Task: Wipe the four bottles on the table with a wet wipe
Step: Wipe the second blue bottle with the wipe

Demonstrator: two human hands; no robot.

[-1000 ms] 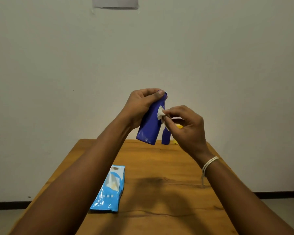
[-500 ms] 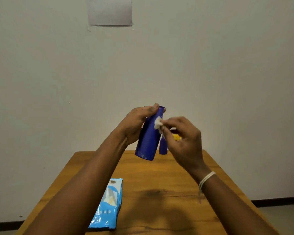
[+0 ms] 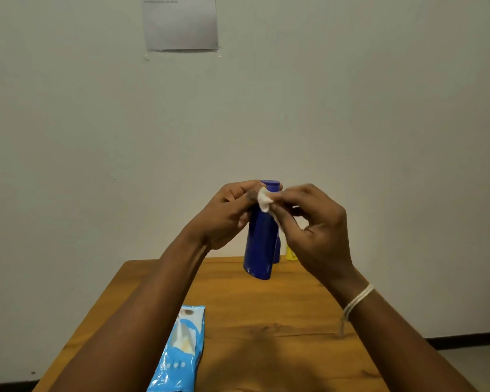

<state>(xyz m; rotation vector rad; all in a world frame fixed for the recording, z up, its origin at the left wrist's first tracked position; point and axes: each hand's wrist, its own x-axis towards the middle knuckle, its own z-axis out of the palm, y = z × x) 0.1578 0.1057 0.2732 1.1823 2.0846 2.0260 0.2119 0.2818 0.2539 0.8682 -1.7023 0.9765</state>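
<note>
Since a moment ago I've brought the blue bottle [image 3: 260, 241] nearly upright above the desk [image 3: 294, 306], my left hand [image 3: 227, 213] gripping its upper body to steady it while my right hand [image 3: 309, 222] pinches the wet wipe [image 3: 264, 200] against its neck.

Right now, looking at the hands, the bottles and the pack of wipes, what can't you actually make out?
- Bottles at the far table edge, head view: a second blue bottle and a yellow bottle show only slivers behind the held blue bottle and right hand; a fourth is unseen.
- Wipe pack: bottom edge cuts it off.
- Wall paper: print too small.
- Wet wipe: mostly hidden in fingers.
</note>
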